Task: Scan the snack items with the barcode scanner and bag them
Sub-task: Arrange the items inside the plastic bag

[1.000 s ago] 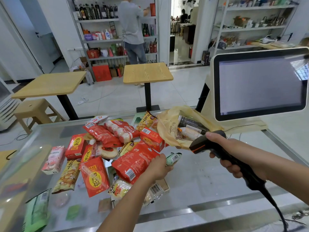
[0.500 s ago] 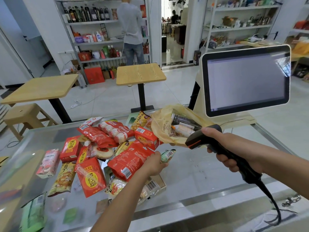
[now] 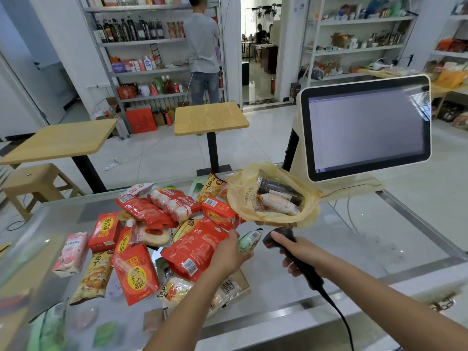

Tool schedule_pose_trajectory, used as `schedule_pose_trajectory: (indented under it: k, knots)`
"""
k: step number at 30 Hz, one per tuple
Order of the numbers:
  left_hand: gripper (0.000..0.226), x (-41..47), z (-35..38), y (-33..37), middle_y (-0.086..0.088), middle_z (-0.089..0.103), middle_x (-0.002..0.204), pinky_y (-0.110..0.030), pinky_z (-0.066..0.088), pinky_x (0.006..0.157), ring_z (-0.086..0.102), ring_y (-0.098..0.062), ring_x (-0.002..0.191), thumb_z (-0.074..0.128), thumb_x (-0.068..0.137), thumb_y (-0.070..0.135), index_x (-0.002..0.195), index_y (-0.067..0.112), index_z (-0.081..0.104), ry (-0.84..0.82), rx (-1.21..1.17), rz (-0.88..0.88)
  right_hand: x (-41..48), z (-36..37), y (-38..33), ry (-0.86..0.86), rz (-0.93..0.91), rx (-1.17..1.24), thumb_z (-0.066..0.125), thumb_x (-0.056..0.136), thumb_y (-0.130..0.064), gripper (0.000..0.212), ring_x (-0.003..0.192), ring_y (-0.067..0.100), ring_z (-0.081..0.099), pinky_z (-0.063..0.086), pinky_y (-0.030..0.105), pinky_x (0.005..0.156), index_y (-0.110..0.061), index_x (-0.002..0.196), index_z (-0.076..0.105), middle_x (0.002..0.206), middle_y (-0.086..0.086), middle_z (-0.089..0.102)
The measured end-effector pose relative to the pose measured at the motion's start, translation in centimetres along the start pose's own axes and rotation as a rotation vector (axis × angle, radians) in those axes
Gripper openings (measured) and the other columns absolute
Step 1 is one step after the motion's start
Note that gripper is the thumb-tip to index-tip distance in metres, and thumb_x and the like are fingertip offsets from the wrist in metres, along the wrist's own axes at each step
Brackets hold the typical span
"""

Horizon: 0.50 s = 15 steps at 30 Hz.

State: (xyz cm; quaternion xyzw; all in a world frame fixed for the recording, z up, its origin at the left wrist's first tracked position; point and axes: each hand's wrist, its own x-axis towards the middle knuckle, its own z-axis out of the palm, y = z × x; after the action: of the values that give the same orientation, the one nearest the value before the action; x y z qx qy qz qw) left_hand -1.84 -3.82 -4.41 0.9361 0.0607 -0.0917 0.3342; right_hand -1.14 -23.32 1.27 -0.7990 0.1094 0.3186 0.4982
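Observation:
My left hand [image 3: 231, 255] grips a small green and white snack packet [image 3: 249, 240] just above the glass counter, its barcode facing right. My right hand [image 3: 300, 252] holds the black corded barcode scanner [image 3: 279, 238], whose head sits a short way right of the packet and faces it. Behind both hands lies an open yellow plastic bag [image 3: 243, 198] with a dark jar and other packets inside. A heap of red and yellow snack packs [image 3: 192, 249] covers the counter left of my left hand.
A white touchscreen register [image 3: 367, 127] stands at the back right of the glass counter [image 3: 354, 249]. Two wooden tables [image 3: 211, 117] and a stool stand beyond it. A person stands at the shelves far behind. The scanner cable trails toward the front edge.
The scanner has dropped lower and come closer to the small packet in my left hand. The camera view has shifted slightly, with the register now further right.

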Motion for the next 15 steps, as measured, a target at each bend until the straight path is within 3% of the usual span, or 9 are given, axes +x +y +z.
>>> schedule_pose_trajectory:
  k: [4,6,8,9,10,12,15]
  knots:
    - [0.039,-1.0,-1.3,0.5,0.001,0.059,0.108,-0.027,0.048,0.067,0.056,-0.013,0.085,0.062,0.089,0.036,0.120,0.019,0.046,0.007,-0.041,0.030,1.9,0.8,0.5,-0.019,0.023,-0.072,0.052,0.083,-0.069,0.060,0.065,0.022,0.067,0.055,0.028,0.061,-0.011,0.096,0.059,0.080,0.014,0.070]
    - [0.034,-1.7,-1.9,0.9,0.006,0.056,0.103,-0.028,0.049,0.063,0.055,-0.011,0.084,0.059,0.091,0.034,0.121,0.021,0.048,0.020,-0.054,0.052,2.2,0.8,0.7,0.108,-0.050,-0.260,0.045,0.084,-0.071,0.061,0.073,0.022,0.067,0.052,0.029,0.063,-0.013,0.096,0.058,0.080,0.008,0.067]
    - [0.036,-2.2,-2.5,1.2,0.005,0.057,0.111,-0.030,0.048,0.072,0.054,-0.012,0.092,0.057,0.092,0.035,0.124,0.022,0.049,0.052,0.034,0.102,2.1,0.4,0.9,0.487,-0.308,-0.572,0.053,0.083,-0.067,0.057,0.088,0.021,0.063,0.048,0.029,0.067,-0.015,0.105,0.053,0.094,0.002,0.062]
    - [0.037,-2.4,-2.9,1.5,0.004,0.057,0.115,-0.030,0.047,0.076,0.054,-0.013,0.095,0.056,0.092,0.035,0.126,0.023,0.048,0.072,0.089,0.134,2.0,0.2,0.7,0.690,-0.550,-0.651,0.064,0.079,-0.058,0.058,0.095,0.022,0.060,0.047,0.029,0.068,-0.014,0.114,0.050,0.106,0.002,0.059]
    - [0.037,-2.5,-3.2,1.9,0.003,0.057,0.117,-0.030,0.046,0.078,0.053,-0.013,0.098,0.055,0.092,0.036,0.126,0.024,0.048,0.086,0.126,0.169,1.9,0.0,0.3,0.787,-0.809,-0.686,0.075,0.074,-0.048,0.066,0.103,0.022,0.057,0.048,0.028,0.072,-0.014,0.123,0.046,0.117,0.004,0.056]
    - [0.037,-2.6,-3.9,3.2,0.003,0.056,0.120,-0.033,0.047,0.081,0.053,-0.015,0.101,0.055,0.092,0.037,0.127,0.025,0.048,0.098,0.149,0.239,2.0,-0.6,-0.9,0.656,-1.154,-0.746,0.084,0.066,-0.034,0.084,0.121,0.023,0.048,0.047,0.032,0.089,-0.020,0.135,0.038,0.137,0.008,0.046]
    - [0.042,-1.9,-4.8,5.5,0.002,0.054,0.124,-0.034,0.047,0.086,0.053,-0.015,0.105,0.055,0.092,0.040,0.130,0.024,0.046,0.119,0.197,0.340,3.2,-1.1,-2.6,0.354,-1.151,-0.744,0.083,0.070,-0.033,0.075,0.125,0.020,0.048,0.042,0.040,0.104,-0.027,0.135,0.047,0.138,0.002,0.050]
